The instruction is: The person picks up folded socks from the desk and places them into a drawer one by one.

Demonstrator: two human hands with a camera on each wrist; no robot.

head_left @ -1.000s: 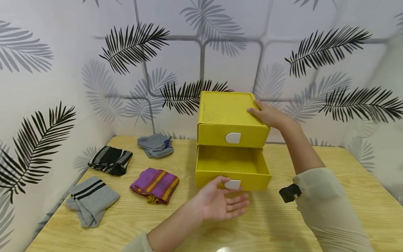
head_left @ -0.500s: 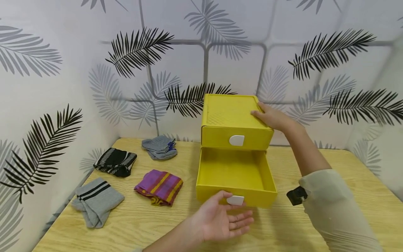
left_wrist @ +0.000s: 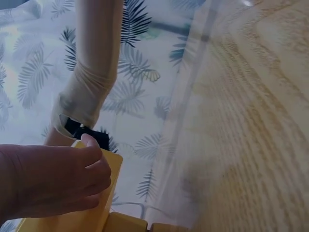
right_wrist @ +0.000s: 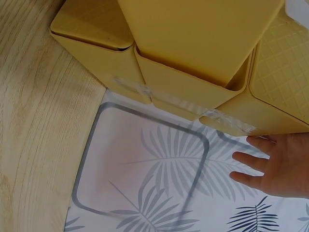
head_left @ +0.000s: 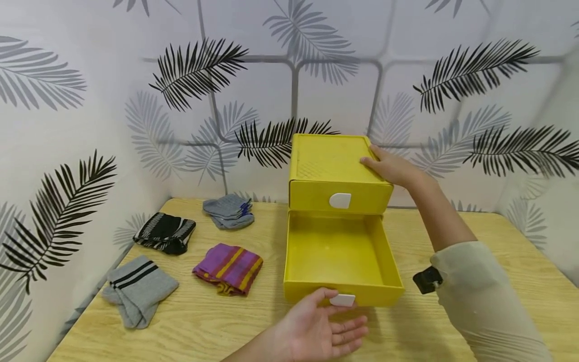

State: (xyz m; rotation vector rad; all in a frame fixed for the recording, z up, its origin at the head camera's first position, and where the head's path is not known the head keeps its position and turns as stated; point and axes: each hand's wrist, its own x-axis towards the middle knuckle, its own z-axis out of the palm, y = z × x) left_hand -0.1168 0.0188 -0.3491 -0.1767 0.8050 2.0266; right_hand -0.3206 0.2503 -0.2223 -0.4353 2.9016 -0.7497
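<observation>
A yellow drawer unit point(head_left: 334, 156) stands on the wooden table, its middle drawer point(head_left: 380, 295) pulled far out and showing a bare inside. At the drawer's front, my left hand point(head_left: 312, 329) pinches the white handle point(head_left: 345, 300) between thumb and index finger, the other fingers loosely spread. My right hand point(head_left: 393, 166) lies against the unit's upper right edge, thumb on the top. The right wrist view shows that hand's fingers point(right_wrist: 248, 162) straight along the unit's side, and the drawer point(right_wrist: 198, 34) jutting out between the top and bottom tiers.
Folded socks lie left of the unit: a purple and yellow pair point(head_left: 228, 269), a grey pair with black stripes point(head_left: 142, 284), a black and white pair point(head_left: 165, 233) and a blue-grey pair point(head_left: 227, 211). A leaf-patterned wall covering point(head_left: 334, 95) rises behind the table point(head_left: 452, 301).
My left hand has drawn the middle drawer further out toward me, holding its handle. My right hand stays at the unit's upper edge. The socks have not moved.
</observation>
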